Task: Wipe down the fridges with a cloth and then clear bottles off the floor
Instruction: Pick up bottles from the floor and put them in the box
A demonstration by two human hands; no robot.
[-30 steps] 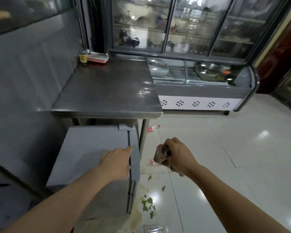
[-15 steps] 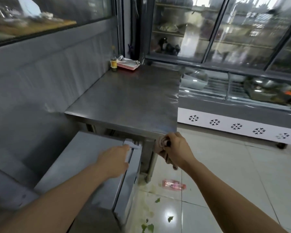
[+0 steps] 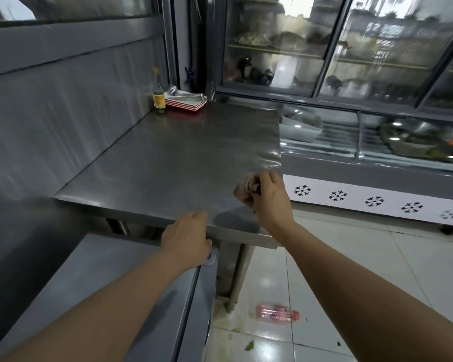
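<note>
1. On the steel table's [image 3: 168, 163] near right corner: right hand [image 3: 268, 199] grips a bunched cloth [image 3: 246, 188], mostly hidden by fingers.
2. Left hand [image 3: 187, 240] rests at the low fridge's [image 3: 102, 283] top edge; its fingertips are hidden, so its grip cannot be told.
3. Pink bottle [image 3: 277, 313] lies on floor tiles [image 3: 377, 270] beside the table leg [image 3: 237, 278], long axis left-right, cap end rightward.
4. Display-fridge [image 3: 351, 163] contents blurred.
</note>
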